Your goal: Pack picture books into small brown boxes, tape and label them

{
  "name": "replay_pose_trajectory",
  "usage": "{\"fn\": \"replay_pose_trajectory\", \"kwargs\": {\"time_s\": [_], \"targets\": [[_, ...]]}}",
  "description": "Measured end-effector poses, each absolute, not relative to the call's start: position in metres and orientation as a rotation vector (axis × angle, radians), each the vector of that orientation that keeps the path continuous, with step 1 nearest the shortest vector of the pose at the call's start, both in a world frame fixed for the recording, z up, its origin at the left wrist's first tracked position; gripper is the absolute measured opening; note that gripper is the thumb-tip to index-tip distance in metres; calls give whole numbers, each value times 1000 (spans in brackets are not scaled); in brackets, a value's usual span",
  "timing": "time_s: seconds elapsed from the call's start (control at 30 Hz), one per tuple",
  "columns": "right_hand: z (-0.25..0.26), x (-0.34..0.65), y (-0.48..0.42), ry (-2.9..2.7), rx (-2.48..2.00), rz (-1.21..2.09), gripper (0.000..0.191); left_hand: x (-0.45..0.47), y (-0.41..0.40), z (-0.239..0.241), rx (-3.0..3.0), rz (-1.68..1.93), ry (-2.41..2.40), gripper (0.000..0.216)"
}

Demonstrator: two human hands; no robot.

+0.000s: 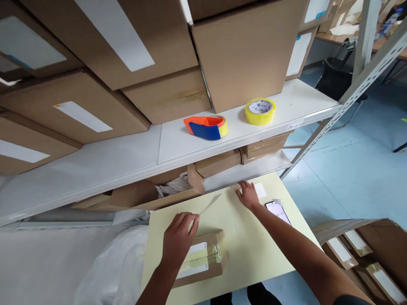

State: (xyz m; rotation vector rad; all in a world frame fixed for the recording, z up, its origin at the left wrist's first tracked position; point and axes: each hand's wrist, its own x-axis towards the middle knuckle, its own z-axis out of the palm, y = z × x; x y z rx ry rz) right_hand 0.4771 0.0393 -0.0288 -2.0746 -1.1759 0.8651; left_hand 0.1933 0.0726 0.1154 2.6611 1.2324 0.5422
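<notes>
My left hand (179, 235) is closed in a pinch on the edge of a thin paper slip (210, 203), which sticks out to the right above the pale yellow table (248, 258). Below that hand lies a small cardboard box (212, 274) with a white label and clear tape over its top; my left forearm hides part of it. At the table's far side, my right hand (248, 195) rests with fingers apart, beside and partly over a white piece of paper (260, 190). A phone (277, 212) with a lit screen lies near my right forearm.
On the white shelf (133, 148) ahead sit an orange-and-blue tape dispenser (205, 129) and a yellow tape roll (260, 112), before stacked cartons (244, 55). An open carton (140, 195) stands lower. At right, a large box (386, 237) holds several labelled small boxes. White plastic (111, 267) bulges at left.
</notes>
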Motion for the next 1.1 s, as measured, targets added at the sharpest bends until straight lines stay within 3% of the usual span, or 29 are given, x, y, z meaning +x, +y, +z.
{"fn": "replay_pose_trajectory", "kwargs": {"time_s": [0.13, 0.2, 0.43, 0.63, 0.87, 1.1], "targets": [[34, 425, -10, -758, -1227, 1408, 66, 170, 32, 152, 3016, 821, 832, 21], [64, 403, -35, -618, -1007, 1509, 61, 159, 17, 166, 3093, 944, 729, 26], [143, 369, -67, -533, -1049, 1446, 41, 118, -16, 191, 3023, 1145, 777, 29], [188, 341, -81, -737, -1125, 1258, 36, 90, -36, 213, 2611, 1362, 1021, 30], [217, 276, -92, -960, -1190, 1172, 25, 83, -46, 253, 2627, 1278, 938, 17], [228, 213, -93, -820, -1135, 1206, 26, 55, -48, 242, 2619, 1381, 848, 17]]}}
